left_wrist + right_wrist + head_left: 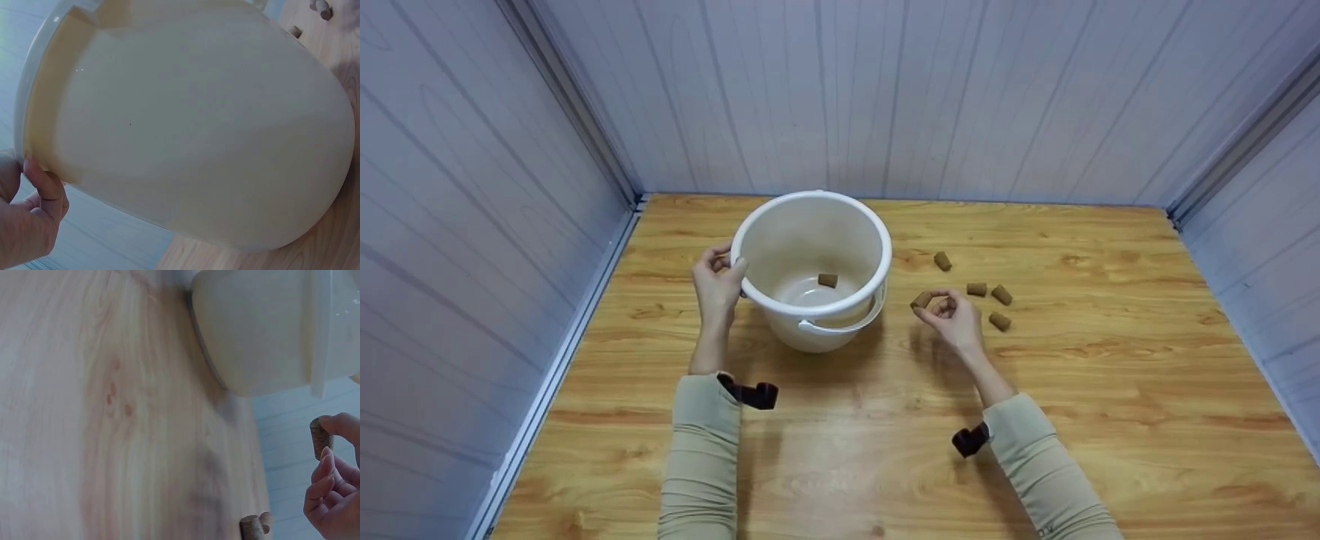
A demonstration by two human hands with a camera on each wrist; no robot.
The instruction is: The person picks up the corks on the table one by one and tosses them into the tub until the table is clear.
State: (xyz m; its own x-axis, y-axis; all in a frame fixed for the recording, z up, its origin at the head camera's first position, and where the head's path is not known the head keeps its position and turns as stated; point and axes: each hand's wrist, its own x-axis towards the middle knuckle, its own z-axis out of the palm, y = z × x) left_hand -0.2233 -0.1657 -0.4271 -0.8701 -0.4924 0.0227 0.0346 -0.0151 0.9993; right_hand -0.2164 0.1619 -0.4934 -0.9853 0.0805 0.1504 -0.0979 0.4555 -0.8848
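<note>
A white plastic bucket stands on the wooden surface, a single cork stopper lying on its bottom. At the bucket's left side, my left hand pinches the rim between thumb and fingers; the left wrist view has this hand at its lower left. Right of the bucket, my right hand holds another cork stopper between thumb and fingertips, raised above the surface and apart from the bucket. That held cork shows upright in the right wrist view.
Several loose cork stoppers lie on the wood beyond and to the right of my right hand. The bucket's white handle hangs down on its near right side. Pale panel walls border the wooden surface at the back and both sides.
</note>
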